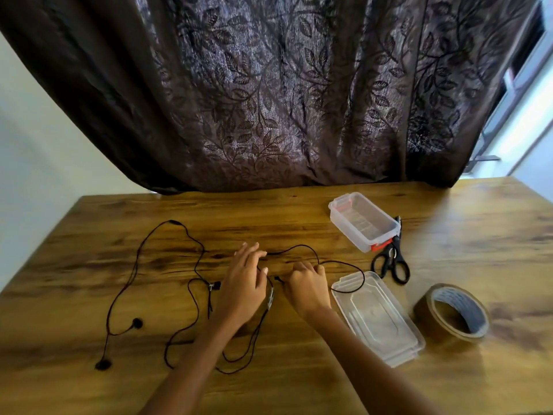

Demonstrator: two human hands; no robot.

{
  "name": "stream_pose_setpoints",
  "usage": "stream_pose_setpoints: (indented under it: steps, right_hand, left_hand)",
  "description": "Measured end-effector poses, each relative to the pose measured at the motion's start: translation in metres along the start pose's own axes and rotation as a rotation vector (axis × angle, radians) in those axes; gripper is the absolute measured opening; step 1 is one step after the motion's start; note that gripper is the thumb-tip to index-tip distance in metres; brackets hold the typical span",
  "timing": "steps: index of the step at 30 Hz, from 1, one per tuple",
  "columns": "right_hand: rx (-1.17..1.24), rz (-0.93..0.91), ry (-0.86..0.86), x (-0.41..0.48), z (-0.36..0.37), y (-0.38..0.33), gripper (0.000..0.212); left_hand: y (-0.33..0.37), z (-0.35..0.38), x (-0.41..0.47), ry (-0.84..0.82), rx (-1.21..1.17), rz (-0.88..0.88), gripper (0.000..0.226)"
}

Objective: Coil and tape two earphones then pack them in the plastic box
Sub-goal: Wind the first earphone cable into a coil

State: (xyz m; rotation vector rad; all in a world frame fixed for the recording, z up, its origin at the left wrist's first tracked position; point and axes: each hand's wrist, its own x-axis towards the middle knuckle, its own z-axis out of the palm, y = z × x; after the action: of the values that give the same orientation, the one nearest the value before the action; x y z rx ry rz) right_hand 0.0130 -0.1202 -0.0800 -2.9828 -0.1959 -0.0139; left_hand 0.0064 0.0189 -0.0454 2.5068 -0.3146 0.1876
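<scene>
Wooden table (478,235), dark leafy curtain (269,100) behind; left hand (244,283) flat on earphone cable (299,245), right hand (306,287) gripping it.

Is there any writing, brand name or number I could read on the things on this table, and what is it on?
No text here can be read.
Tape roll: faint marks on its inner core, too blurred to read.
Plastic box, lid, scissors, earphones: no writing visible.

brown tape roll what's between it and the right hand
The clear plastic lid lies flat between the right hand and brown tape roll, a black earphone cable looping over its far end; head view.
</scene>
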Motion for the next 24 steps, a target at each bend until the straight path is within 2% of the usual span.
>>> stream_pose_setpoints:
  steps: [2, 6, 9, 14, 19, 22, 24]
  right_hand:
    - [0.085, -0.006, 0.061, -0.001, -0.002, 0.001, 0.022]
    - [0.252, -0.070, 0.340, -0.005, -0.019, 0.001, 0.020]
    - [0.359, -0.144, 0.460, -0.010, -0.044, 0.003, 0.021]
    - [0.580, -0.224, 0.521, -0.016, -0.097, 0.017, 0.015]
    - [0.773, -0.170, 0.550, -0.018, -0.140, 0.032, 0.012]
    - [1.026, -0.155, 0.514, -0.018, -0.155, 0.041, 0.016]
    - [1.164, -0.175, 0.526, -0.018, -0.161, 0.044, 0.010]
  left_hand:
    - [0.000, 0.000, 0.003, -0.037, -0.013, 0.000, 0.039]
    - [0.009, -0.005, 0.014, -0.135, -0.059, 0.030, 0.045]
    - [0.026, -0.019, 0.025, -0.236, -0.130, 0.063, 0.039]
    - [0.061, -0.054, 0.040, -0.211, -0.337, 0.088, 0.025]
    - [0.088, -0.077, 0.050, -0.392, -0.692, 0.052, 0.019]
    - [0.100, -0.090, 0.048, -0.510, -0.926, -0.046, 0.021]
    - [0.105, -0.096, 0.046, -0.551, -1.082, -0.091, 0.022]
